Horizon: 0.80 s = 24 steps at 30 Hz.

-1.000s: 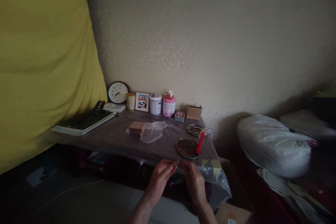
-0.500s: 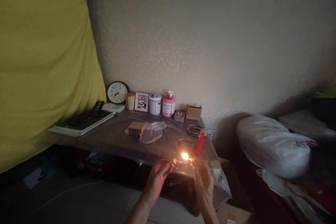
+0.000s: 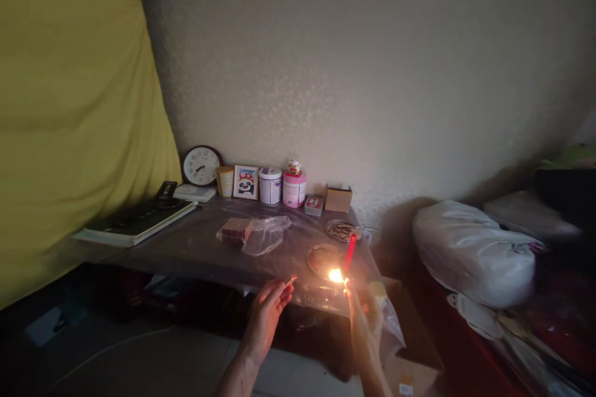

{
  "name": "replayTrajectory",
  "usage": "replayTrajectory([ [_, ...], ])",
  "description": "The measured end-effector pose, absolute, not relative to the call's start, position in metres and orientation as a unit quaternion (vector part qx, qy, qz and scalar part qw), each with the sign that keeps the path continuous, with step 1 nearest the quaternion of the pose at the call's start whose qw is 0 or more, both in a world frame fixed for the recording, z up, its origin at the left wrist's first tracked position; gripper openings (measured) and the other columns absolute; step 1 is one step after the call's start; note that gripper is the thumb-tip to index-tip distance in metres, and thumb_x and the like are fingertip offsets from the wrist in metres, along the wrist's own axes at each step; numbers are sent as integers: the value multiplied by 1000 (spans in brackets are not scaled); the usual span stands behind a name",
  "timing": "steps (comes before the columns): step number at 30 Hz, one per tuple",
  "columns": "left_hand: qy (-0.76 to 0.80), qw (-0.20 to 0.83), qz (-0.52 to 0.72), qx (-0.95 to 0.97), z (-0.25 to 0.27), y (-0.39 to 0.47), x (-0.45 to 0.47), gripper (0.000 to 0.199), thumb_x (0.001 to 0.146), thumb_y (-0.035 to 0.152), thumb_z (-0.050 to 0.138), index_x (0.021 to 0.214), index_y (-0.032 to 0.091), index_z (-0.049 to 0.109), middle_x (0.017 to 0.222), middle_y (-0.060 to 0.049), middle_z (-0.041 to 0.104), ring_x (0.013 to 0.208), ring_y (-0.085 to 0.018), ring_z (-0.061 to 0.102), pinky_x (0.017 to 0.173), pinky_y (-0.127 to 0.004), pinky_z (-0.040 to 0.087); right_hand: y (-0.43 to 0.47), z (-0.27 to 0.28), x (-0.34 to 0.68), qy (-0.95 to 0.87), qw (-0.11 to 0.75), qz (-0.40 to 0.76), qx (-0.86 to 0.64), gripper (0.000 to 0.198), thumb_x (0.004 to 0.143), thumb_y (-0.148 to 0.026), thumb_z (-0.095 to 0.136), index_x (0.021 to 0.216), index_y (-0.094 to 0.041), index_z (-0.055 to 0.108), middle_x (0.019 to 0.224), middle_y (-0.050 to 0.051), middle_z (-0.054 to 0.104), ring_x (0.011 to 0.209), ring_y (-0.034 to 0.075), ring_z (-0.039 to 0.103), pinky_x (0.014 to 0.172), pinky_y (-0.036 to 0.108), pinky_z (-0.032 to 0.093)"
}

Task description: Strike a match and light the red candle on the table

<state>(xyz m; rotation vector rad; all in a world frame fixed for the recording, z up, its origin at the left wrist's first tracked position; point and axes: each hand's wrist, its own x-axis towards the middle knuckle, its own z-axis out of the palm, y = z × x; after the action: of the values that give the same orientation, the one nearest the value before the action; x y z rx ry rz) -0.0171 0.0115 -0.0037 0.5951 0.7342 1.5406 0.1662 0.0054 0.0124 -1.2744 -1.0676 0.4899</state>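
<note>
My right hand (image 3: 365, 316) pinches a burning match (image 3: 346, 284), its bright flame close to the base of a red candle (image 3: 351, 250). The candle stands upright by a round metal plate (image 3: 321, 263); glare hides whether flame and candle touch. In front of the table's near edge, my left hand (image 3: 270, 304) has its fingers closed on a small, thin matchbox (image 3: 291, 281), seen nearly edge-on. Behind the candle lies a second plate (image 3: 339, 229) with thin sticks on it.
On the plastic-covered table (image 3: 209, 254) lie a pack of small boxes (image 3: 237, 229) in clear wrap and a large book (image 3: 139, 223). A clock (image 3: 202, 165), a picture frame (image 3: 245, 182) and tubs (image 3: 294, 190) line the wall. White bags (image 3: 470, 248) sit at right.
My hands have moved apart. The left has drawn back to the left with the matchbox; the right has brought the burning match nearer the candle. The view has shifted slightly.
</note>
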Motion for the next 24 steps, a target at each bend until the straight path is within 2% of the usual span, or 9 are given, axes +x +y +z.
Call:
replayTrajectory([
  [6,326,619,666,259,-3,11,-17,27,64,35,71,81,15,68,98,-12,71,91,-23,63,85,-36,43,6,14,169,-454,666,234,-543,25,76,-43,60,77,-19,66,69,2,63,66,17,56,61,26,46],
  [15,314,627,663,264,-8,13,-17,22,69,34,69,82,16,68,96,-10,72,88,-20,64,84,-34,44,9,12,171,-435,677,264,-532,27,74,-45,61,76,-18,63,68,0,59,67,15,55,63,23,45],
  [24,311,620,667,272,-12,16,-15,20,71,33,68,82,16,69,98,-11,72,87,-19,63,82,-32,46,15,12,174,-402,689,292,-528,34,66,-49,67,73,-16,63,67,-1,60,66,15,56,64,24,44],
])
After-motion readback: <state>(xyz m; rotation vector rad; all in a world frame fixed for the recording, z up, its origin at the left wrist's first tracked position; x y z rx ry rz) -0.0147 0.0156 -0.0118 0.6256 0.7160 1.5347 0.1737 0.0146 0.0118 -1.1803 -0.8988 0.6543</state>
